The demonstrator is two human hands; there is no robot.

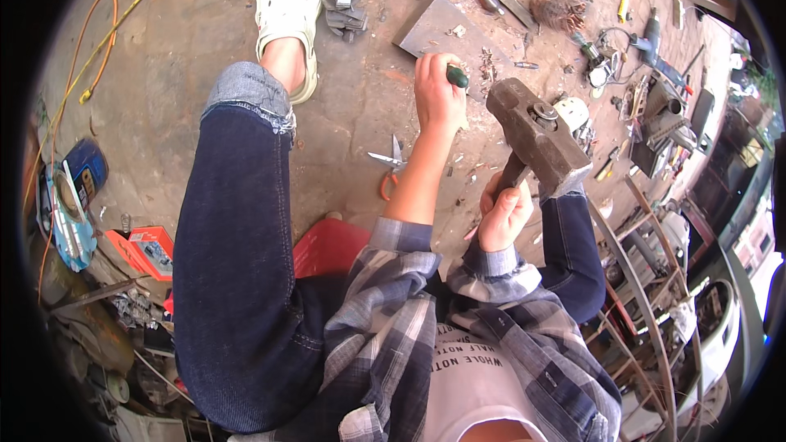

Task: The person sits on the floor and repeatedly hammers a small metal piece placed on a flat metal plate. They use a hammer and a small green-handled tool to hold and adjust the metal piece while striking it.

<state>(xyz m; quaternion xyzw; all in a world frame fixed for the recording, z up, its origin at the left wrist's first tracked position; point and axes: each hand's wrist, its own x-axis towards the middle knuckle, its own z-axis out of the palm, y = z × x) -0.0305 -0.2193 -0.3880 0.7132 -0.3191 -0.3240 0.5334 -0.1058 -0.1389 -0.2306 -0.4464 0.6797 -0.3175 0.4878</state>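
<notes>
My left hand point(438, 92) is closed around a tool with a dark green handle point(457, 76). Only the rounded butt of that handle shows; its working end is hidden by the fist. Just beyond this hand lies a flat, rusty metal plate point(446, 20), with small brown scraps point(489, 61) by its right edge. Lower and to the right, my right hand point(506, 217) grips the handle of a sledgehammer point(532, 131). The heavy steel head is raised up toward the camera, right of my left hand, and the two do not touch.
Scissors point(391, 165) with orange handles lie left of my left forearm. Beyond are metal pieces point(345, 12), a rusty coil-like bundle point(558, 10) and power tools point(651, 37) with cords. A metal frame point(647, 278) stands at right, a red box point(147, 252) at left.
</notes>
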